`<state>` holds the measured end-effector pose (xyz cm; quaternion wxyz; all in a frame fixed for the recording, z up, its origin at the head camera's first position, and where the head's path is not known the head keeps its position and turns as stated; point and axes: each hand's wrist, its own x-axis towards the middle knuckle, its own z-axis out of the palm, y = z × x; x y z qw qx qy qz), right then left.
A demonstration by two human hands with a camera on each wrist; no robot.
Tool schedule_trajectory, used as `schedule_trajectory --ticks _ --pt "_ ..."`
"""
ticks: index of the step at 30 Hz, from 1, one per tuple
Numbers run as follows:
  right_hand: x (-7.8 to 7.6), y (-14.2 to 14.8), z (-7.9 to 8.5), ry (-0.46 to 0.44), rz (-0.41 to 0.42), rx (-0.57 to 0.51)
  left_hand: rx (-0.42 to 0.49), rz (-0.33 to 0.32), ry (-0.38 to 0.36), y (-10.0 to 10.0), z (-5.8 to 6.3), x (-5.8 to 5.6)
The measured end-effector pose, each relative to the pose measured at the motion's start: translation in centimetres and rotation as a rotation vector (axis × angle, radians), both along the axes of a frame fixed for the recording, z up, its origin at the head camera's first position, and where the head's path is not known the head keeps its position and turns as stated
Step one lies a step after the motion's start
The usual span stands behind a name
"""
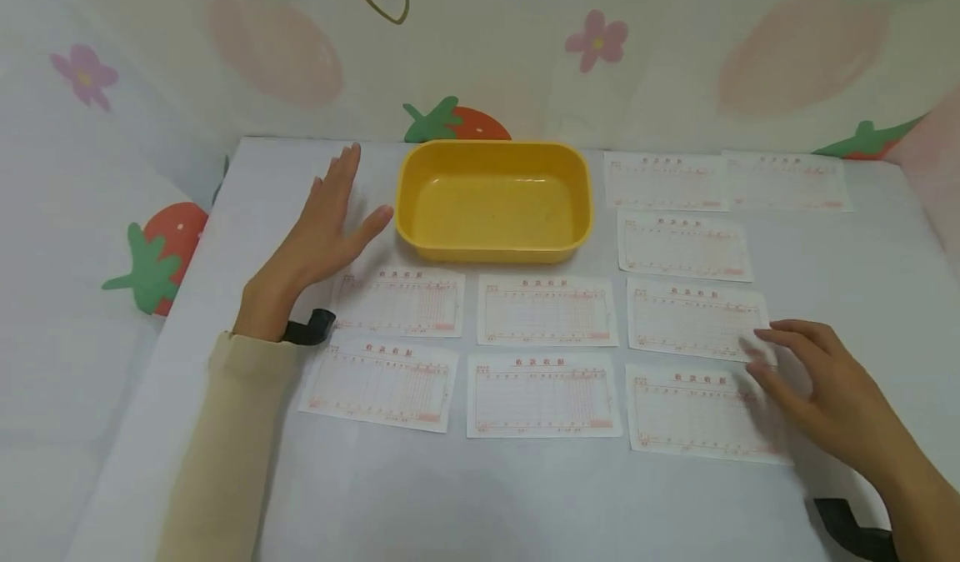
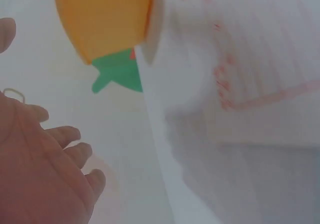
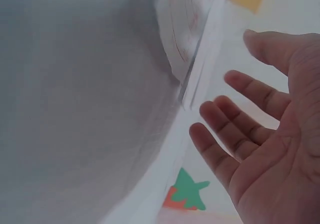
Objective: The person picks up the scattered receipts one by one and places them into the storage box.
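Observation:
My left hand (image 1: 318, 220) is raised beside the left end of the yellow plastic basin (image 1: 495, 255), fingers straight and thumb spread, holding nothing. Below its wrist lies a printed receipt slip (image 1: 397, 303). At the right, my right hand (image 1: 832, 387) hovers with loosely bent fingers near the right ends of two slips, the upper one (image 1: 693, 320) and the lower one (image 1: 705, 416). Nothing is between its fingers; the right wrist view shows the palm (image 3: 280, 169) bare. Red print and table frames mark the slips.
More receipt slips lie in rows: two in the front middle (image 1: 543, 399), one at front left (image 1: 378, 385), and others at back right (image 1: 663, 183). The white table (image 1: 375, 495) meets a strawberry-patterned cloth (image 1: 660, 62) behind. Black straps (image 1: 311, 327) sit at both wrists.

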<state>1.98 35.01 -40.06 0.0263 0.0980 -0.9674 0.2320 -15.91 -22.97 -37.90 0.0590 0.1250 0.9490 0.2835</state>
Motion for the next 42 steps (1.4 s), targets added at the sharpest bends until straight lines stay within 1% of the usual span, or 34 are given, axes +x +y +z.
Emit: schedule_trajectory --ticks 2,5,10,16,18,21,24,27,30,35,37,42 --pt "0.6 0.1 0.0 0.025 -0.003 0.01 0.021 -0.009 -0.004 0.7 0.2 -0.5" --pt "1.5 0.1 -0.1 0.014 0.003 0.022 0.038 -0.037 -0.018 1.5 0.1 -1.1" --pt "2.9 -0.5 -0.7 0.006 0.017 0.029 0.022 -0.068 -0.048 2.4 -0.7 -1.7" --pt "4.2 -1.3 -1.2 -0.092 -0.048 0.02 -0.015 -0.117 -0.035 3.1 -1.7 -2.4" --pt "4.6 -1.6 -1.4 -0.105 -0.057 0.032 -0.016 -0.124 -0.034 3.2 -2.0 -2.5" --pt "5.0 -1.8 -1.8 -0.063 -0.046 0.039 -0.004 -0.135 -0.026 3.4 -2.1 -2.6" --pt "5.3 -1.8 -2.1 -0.009 -0.032 0.058 0.009 -0.148 -0.016 3.5 -2.1 -2.8" --pt "5.3 -1.8 -2.3 0.009 -0.03 0.077 -0.004 -0.151 -0.019 3.6 -1.9 -3.0" --pt "5.2 -1.9 -2.4 0.0 -0.042 0.081 -0.032 -0.147 -0.013 3.7 -1.9 -3.1" --pt "5.1 -2.1 -2.4 -0.056 -0.074 0.066 -0.064 -0.143 -0.008 3.8 -1.9 -3.2" --pt "5.4 -2.1 -2.4 -0.072 -0.086 0.059 -0.071 -0.144 -0.011 3.8 -1.8 -3.3" --pt "5.7 -2.1 -2.3 -0.075 -0.092 0.044 -0.075 -0.133 -0.018 3.7 -1.8 -3.4"
